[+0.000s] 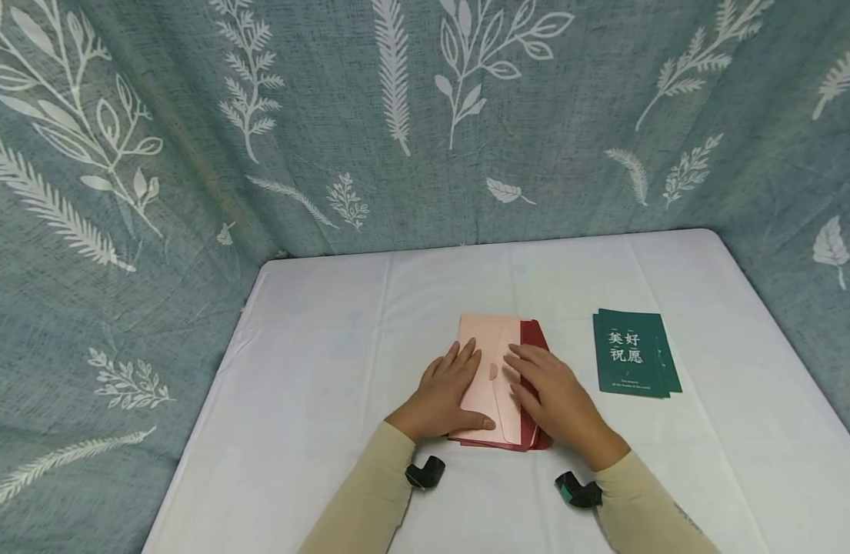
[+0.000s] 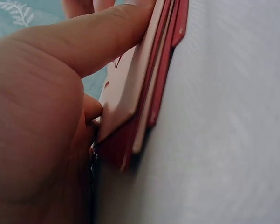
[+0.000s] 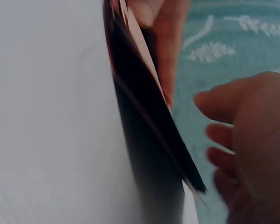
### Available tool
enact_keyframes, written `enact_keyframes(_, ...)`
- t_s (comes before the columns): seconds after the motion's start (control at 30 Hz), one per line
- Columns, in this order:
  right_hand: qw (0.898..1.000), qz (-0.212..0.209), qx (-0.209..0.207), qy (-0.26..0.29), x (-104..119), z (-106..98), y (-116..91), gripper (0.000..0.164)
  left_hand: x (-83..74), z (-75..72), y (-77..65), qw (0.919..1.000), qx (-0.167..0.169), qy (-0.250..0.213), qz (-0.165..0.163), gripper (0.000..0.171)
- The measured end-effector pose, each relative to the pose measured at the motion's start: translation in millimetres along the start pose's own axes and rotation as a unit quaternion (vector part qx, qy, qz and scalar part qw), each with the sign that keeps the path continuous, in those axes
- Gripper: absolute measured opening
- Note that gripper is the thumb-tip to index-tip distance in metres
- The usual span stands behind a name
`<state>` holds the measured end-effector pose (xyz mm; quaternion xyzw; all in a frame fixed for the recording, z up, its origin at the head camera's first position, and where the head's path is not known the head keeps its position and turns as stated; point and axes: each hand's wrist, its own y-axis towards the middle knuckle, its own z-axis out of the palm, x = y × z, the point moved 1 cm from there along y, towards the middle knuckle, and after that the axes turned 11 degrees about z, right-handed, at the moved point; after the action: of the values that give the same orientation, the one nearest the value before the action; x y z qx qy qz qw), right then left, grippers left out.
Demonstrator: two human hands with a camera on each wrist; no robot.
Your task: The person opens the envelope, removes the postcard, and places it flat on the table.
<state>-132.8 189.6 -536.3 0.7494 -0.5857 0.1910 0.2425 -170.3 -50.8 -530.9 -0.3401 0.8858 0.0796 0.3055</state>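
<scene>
A pale pink envelope (image 1: 490,331) lies on top of a small stack, its flap side up with a rounded tab near the middle. Dark red envelopes (image 1: 535,337) stick out from under it on the right and at the near edge. My left hand (image 1: 444,396) rests on the pink envelope's left part, fingers extended and thumb near the bottom. Layers of pink and red envelopes (image 2: 130,126) show edge-on in the left wrist view. At the stack's right side is my right hand (image 1: 559,400), fingers loosely bent; in the right wrist view its thumb (image 3: 233,100) stands apart from the stack.
Dark green cards (image 1: 628,362) with white lettering lie overlapped to the right of the stack. A white cloth covers the table (image 1: 314,369). Leaf-patterned green curtains (image 1: 425,123) hang behind and at the sides. A black wrist camera (image 1: 426,472) sits at each sleeve cuff.
</scene>
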Motion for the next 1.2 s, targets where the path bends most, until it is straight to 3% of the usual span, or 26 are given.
enact_keyframes(0.1, 0.998, 0.007, 0.054, 0.011, 2, 8, -1, 0.061, 0.4, 0.0, 0.6, 1.0000, 0.003, 0.005, 0.000, 0.118)
enact_keyframes(0.2, 0.996, 0.030, 0.081, 0.018, 1, 13, -1, 0.070, 0.6, -0.5, 0.9, 1.0000, 0.006, 0.007, 0.000, 0.118)
enact_keyframes(0.5, 0.998, 0.027, 0.062, -0.005, 15, 22, 3, 0.071, 2.6, -1.2, -0.2, 0.9998, 0.011, 0.016, -0.003, 0.119)
enact_keyframes(0.83, 0.998, 0.042, 0.047, 0.005, 19, 20, 2, 0.069, 0.7, 0.0, -0.7, 0.9999, 0.006, 0.012, -0.001, 0.119)
enact_keyframes(1.2, 0.996, 0.050, 0.036, 0.064, 12, 7, -3, 0.073, 3.2, 3.7, -0.2, 0.9999, 0.004, 0.009, -0.001, 0.121)
